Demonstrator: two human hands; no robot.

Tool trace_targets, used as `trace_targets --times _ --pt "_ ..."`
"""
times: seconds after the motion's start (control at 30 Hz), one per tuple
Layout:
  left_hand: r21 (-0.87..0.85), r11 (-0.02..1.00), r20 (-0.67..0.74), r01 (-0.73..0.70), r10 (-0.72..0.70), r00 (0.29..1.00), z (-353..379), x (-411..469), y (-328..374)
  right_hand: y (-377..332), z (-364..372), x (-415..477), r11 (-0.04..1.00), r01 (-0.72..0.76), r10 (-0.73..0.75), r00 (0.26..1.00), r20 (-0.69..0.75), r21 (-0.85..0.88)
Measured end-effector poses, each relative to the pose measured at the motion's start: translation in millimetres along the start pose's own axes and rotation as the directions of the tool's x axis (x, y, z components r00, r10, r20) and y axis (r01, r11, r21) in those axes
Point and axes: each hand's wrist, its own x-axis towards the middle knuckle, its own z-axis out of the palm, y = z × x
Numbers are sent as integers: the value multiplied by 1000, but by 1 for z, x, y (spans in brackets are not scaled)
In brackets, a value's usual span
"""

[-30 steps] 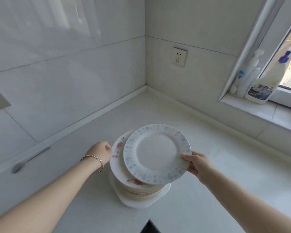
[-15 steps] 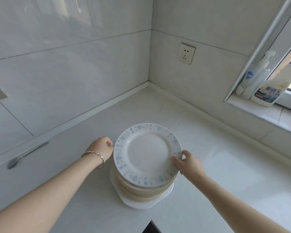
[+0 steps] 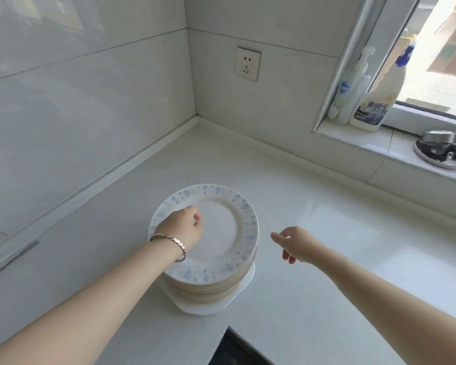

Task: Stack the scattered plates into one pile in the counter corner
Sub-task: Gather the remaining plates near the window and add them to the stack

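pile: on the near part of the counter, well short of the corner; round plates stacked on a square plate
top plate: blue-flowered rim, lying level, about centred on those below
left hand: over the left part of the top plate, fingers curled into a loose fist, nothing seen inside it; touching or hovering, cannot tell
right hand: just right of the pile, apart from the rim, fingers loose and spread, empty
step: by the look of it, the end of stacking; top plate seated, no loose plates in view
left to do: probably the shift to the corner, with the pile well apart from both walls
next move: likely both hands low at the square plate's edges, then a slow slide or a level lift far and a little left; a hold on the top plate alone would move only that plate
risk: tall stack, smooth glaze; a tilt or jerk could send the upper plates sliding
around: socket on the far wall; two bottles on the sill at right
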Motion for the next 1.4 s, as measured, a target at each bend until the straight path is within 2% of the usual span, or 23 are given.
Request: trace_targets --times 0.07,0.17,0.37,0.6,0.87,0.93,0.97,1.07,1.13,1.2,1.3,1.33,1.4 --pt "46 994 67 -98 95 993 16 -1 35 27 -9 -7 994 -85 89 994 68 -63" --pt "76 967 147 -242 229 962 47 -6 93 79 -24 -23 977 -187 193 979 65 -100" --pt "92 867 346 -490 434 832 126 -35 204 196 -63 -84 939 -342 343 939 -4 24" --pt "99 752 491 -651 533 690 232 -100 330 359 -100 -172 835 -499 526 847 -73 232" --pt "124 723 571 -680 509 644 350 -186 449 561 -120 -260 694 -608 685 722 -94 386" --pt "129 720 590 -681 497 637 372 -206 470 603 -117 -279 601 -622 743 666 -63 503" --pt "133 717 594 -684 495 634 381 -215 480 621 -115 -287 522 -617 776 630 -28 589" --pt "144 716 611 -683 479 631 404 -236 506 662 -111 -307 184 -585 866 477 152 790" --pt "148 711 628 -688 470 621 418 -245 520 686 -107 -317 -7 -536 876 404 264 844" --pt "150 705 634 -693 469 615 425 -251 527 700 -102 -323 -91 -511 880 361 310 854" --pt "171 698 638 -695 459 618 433 -258 537 718 -94 -331 -153 -459 890 320 323 875" --pt "174 699 642 -693 454 618 434 -259 538 722 -90 -332 -176 -409 890 323 323 895" --pt "169 711 645 -683 445 622 436 -259 540 726 -85 -335 -268 -201 875 359 325 942"
